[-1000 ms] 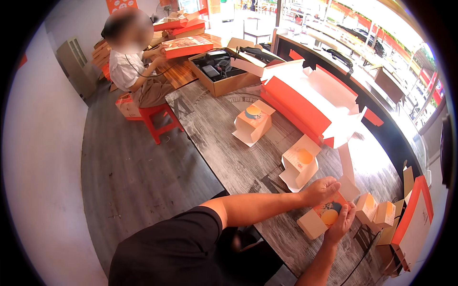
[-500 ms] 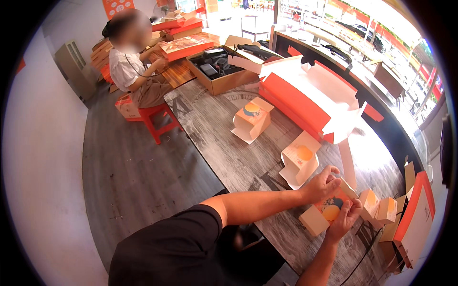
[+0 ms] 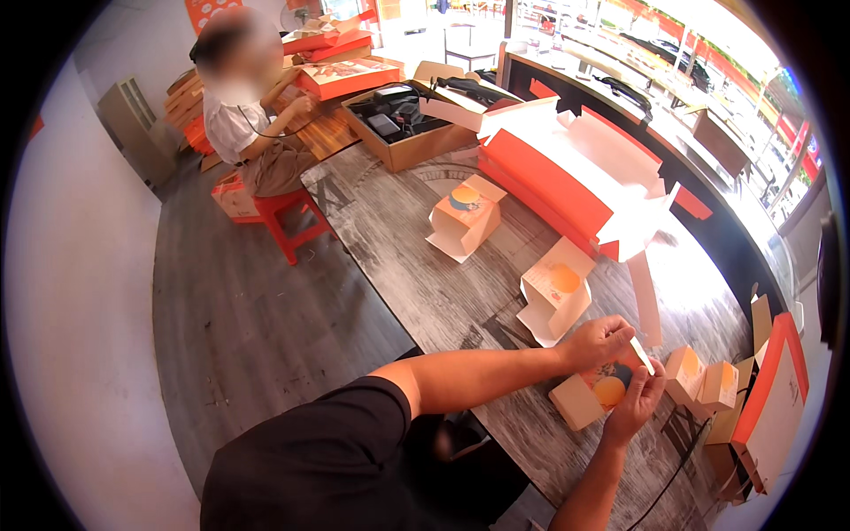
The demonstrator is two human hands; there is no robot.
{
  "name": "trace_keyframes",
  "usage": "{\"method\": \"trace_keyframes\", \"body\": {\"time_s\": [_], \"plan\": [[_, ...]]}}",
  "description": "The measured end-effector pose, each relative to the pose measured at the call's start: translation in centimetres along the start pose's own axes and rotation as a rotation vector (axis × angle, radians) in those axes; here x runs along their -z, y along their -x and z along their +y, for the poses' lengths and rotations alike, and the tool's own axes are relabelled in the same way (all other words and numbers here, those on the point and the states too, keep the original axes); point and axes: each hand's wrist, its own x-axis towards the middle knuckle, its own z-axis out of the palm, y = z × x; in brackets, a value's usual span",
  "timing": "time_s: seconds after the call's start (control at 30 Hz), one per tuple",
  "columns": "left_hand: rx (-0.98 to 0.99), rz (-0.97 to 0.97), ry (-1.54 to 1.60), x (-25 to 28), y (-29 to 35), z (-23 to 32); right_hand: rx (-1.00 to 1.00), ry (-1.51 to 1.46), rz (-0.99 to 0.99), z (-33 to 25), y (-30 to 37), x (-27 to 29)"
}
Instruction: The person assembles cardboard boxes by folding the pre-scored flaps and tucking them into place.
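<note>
A small orange-and-cream cardboard box (image 3: pixel 577 403) with a yellow-and-blue print sits near the table's front edge, under my hands. My left hand (image 3: pixel 595 343) reaches across its far side, fingers closed on one end of its raised pale flap (image 3: pixel 641 356). On the near side, my right hand (image 3: pixel 637 403) has its fingers closed at the flap's other end. Part of the box is hidden behind my hands. Just beyond my left hand stands a similar small box (image 3: pixel 556 288) with its flaps spread, and another such box (image 3: pixel 465 217) lies farther off.
Two small closed boxes (image 3: pixel 685 375) stand right of my hands, beside a large orange-and-white carton (image 3: pixel 772 403). A big opened orange carton (image 3: pixel 544 190) and a brown box of black devices (image 3: pixel 412 150) occupy the far table. A person (image 3: pixel 243 124) sits on a red stool (image 3: pixel 292 228).
The flap between my hands has tilted and now shows its thin pale edge. My right hand has shifted slightly up. The seated person's hands have moved a little at the orange box.
</note>
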Motion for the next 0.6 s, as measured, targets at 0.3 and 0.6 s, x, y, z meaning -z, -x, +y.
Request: {"method": "trace_keyframes", "body": {"time_s": [0.3,0.6], "plan": [[-0.133,-0.033,-0.172,-0.1,0.5,0.8,-0.151,-0.297,-0.003,-0.9,-0.8,0.7],[-0.143,-0.051,-0.142,-0.4,0.7,1.0,-0.145,-0.381,0.023,-1.8,-0.8,0.6]]}}
